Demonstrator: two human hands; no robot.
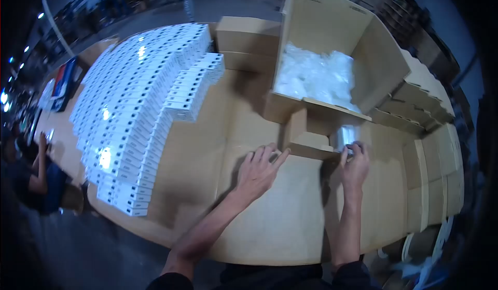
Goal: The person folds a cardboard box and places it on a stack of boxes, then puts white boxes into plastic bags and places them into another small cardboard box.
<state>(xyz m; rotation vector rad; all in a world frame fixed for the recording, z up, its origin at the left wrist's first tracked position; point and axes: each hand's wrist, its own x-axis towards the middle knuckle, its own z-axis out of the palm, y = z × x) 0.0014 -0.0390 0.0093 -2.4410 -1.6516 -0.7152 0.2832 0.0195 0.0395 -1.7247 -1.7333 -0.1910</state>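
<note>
No brand can be read: the white boxes (135, 103) carry dark marks and print too small to make out, and the handwriting inside one wall of the large carton (384, 64) is likewise illegible. One small carton (297, 129) sits open on the tabletop (280, 217), right of the middle and just in front of the one large carton, which stands toward the far edge with clear plastic bags (311, 74) inside, too jumbled to count. One shiny packet (346, 134) stands at the small carton's right end; the right hand (355, 165) reaches it with bent fingers, though whether they clamp on it I cannot tell. The left hand (259, 169) has its fingers apart beside the small carton's near left corner. The white boxes, too many to count, fill rows toward the left edge; flattened cardboard (438, 170) lines the right edge. One other person (39, 181) works beyond the left edge.
</note>
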